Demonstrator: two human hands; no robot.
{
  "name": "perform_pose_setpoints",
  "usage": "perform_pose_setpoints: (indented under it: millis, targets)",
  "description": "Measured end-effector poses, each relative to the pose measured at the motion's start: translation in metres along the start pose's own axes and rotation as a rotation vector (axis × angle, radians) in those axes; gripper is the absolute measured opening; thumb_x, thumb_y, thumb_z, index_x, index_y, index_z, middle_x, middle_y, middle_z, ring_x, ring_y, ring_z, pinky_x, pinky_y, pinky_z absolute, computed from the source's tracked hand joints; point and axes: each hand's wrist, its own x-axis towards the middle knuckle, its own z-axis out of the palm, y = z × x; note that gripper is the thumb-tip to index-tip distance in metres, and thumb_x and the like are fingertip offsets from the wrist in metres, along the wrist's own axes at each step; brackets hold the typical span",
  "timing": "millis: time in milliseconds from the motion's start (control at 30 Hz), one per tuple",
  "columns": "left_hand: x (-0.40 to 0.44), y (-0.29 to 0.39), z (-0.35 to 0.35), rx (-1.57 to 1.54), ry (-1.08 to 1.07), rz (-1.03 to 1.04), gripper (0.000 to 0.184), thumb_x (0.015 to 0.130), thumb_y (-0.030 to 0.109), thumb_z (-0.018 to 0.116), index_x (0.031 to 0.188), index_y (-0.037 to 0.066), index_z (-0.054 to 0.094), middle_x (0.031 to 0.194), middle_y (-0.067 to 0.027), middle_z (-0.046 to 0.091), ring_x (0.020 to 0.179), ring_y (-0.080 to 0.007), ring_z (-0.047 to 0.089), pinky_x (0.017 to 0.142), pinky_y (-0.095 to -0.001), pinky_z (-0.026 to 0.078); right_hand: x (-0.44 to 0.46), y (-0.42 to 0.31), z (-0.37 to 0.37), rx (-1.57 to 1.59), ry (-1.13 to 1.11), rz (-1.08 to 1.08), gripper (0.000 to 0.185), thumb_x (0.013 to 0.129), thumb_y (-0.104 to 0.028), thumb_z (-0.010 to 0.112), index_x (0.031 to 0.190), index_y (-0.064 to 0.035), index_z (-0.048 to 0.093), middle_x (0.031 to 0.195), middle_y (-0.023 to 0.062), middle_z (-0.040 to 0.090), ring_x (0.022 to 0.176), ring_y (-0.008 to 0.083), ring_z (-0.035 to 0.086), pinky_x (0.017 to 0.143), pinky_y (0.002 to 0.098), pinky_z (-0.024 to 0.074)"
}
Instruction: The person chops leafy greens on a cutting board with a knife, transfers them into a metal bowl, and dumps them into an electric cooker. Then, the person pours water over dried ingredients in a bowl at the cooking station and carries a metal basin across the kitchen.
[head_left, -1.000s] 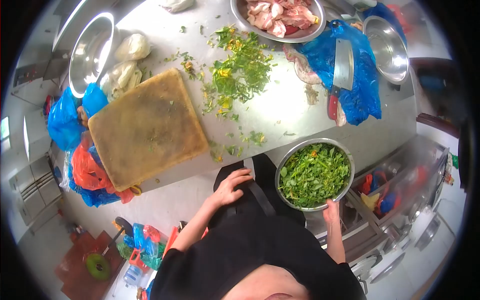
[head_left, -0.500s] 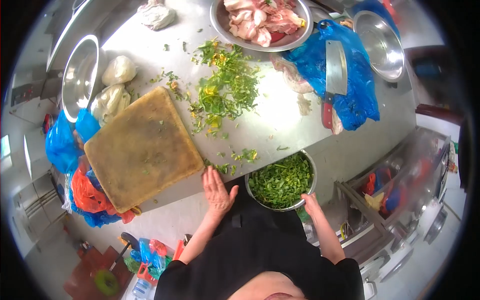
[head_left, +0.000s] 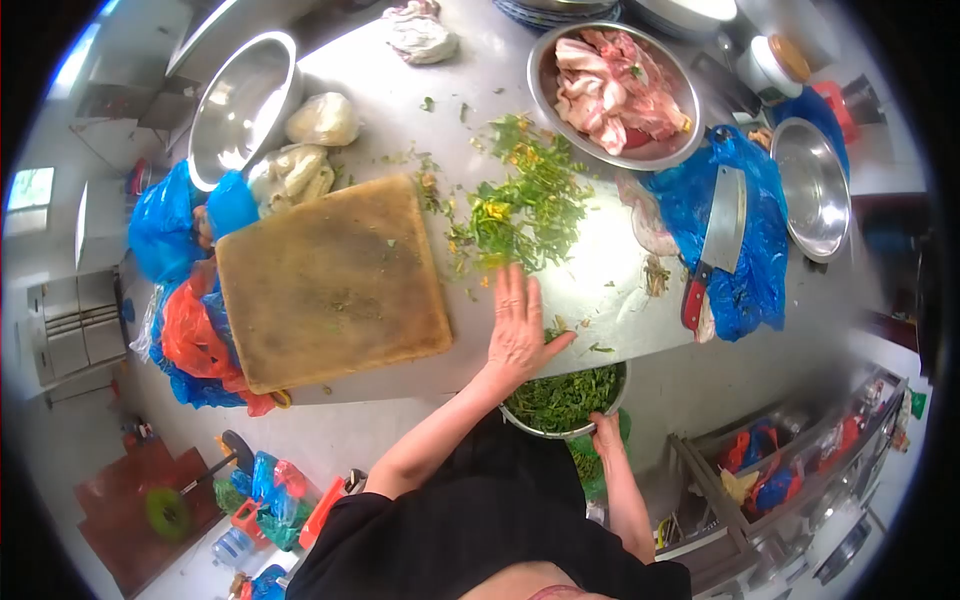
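My left hand [head_left: 515, 335] lies flat on the metal table [head_left: 610, 270], fingers stretched out, near scattered leafy scraps. Its fingertips reach the lower edge of a loose pile of green and yellow leaves [head_left: 530, 190]. My right hand [head_left: 606, 435] grips the rim of a metal bowl [head_left: 628, 385] just below the table's front edge. Chopped greens [head_left: 565, 400] fill this bowl, and my left hand and wrist hide part of its left side. To the left of my left hand is a thick wooden cutting board [head_left: 335, 285] with a few green bits on it.
A bowl of raw meat [head_left: 625, 95] stands at the back. On the right, a red-handled cleaver [head_left: 722, 225] rests on a blue plastic bag [head_left: 765, 290] beside a metal bowl [head_left: 812, 190]. Another metal bowl [head_left: 240, 110] and plastic bags [head_left: 195, 325] are on the left.
My left hand has moved from the table's edge by the board up and right to the leaf pile. My right hand still holds the bowl at the edge. The camera view has shifted.
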Motion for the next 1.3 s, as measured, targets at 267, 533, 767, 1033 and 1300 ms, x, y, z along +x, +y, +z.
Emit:
perform_pose_setpoints:
  millis: [267,533,767,1033,1300]
  targets:
    - [0.009,-0.047,-0.032,0.058,0.233,-0.239,0.103,0.082,0.026,0.078,0.154,-0.010,0.013,0.160,-0.0306,0.014,0.147,-0.0481,0.017,0.120,-0.0540,0.018,-0.001,0.022,0.001,0.105,-0.007,-0.072,0.051,0.075,0.008,0.060,0.123,-0.0008,0.048,0.102,0.0059,0.053,0.087,0.0196,0.056,0.070,0.0346,0.0458]
    - [0.072,-0.066,-0.018,0.125,0.208,-0.486,0.107,0.091,0.054,0.060,0.150,-0.019,0.009,0.160,-0.0356,0.006,0.150,-0.0478,0.008,0.123,-0.0516,0.010,-0.020,0.019,0.005,0.105,0.049,-0.095,0.042,0.073,0.007,0.061,0.113,-0.0032,0.053,0.090,0.0030,0.054,0.075,0.0169,0.056,0.064,0.0328,0.0456]
    - [0.143,-0.098,-0.015,0.193,0.325,-0.496,0.109,0.094,0.059,0.054,0.150,-0.020,0.003,0.159,-0.0384,0.002,0.151,-0.0479,0.003,0.124,-0.0524,0.007,-0.024,0.023,0.003,0.178,0.092,-0.095,0.045,0.073,0.007,0.062,0.116,-0.0027,0.053,0.095,0.0040,0.055,0.084,0.0186,0.057,0.069,0.0337,0.0471]
    - [0.218,-0.141,-0.015,0.265,0.461,-0.656,0.115,0.089,0.068,0.056,0.152,-0.016,0.008,0.159,-0.0374,0.006,0.151,-0.0472,0.004,0.124,-0.0518,0.010,-0.019,0.039,-0.015,0.183,0.178,-0.052,0.047,0.074,0.010,0.060,0.119,-0.0009,0.053,0.101,0.0080,0.058,0.088,0.0224,0.062,0.074,0.0362,0.0543]
    - [0.277,-0.126,-0.023,-0.318,-0.068,0.057,0.072,0.094,0.051,0.058,0.145,0.002,0.047,0.148,-0.0212,0.049,0.141,-0.0360,0.041,0.121,-0.0458,0.025,-0.017,0.039,-0.013,0.183,0.100,-0.112,0.036,0.073,0.010,0.060,0.108,-0.0008,0.055,0.094,0.0045,0.056,0.080,0.0184,0.058,0.068,0.0344,0.0481]
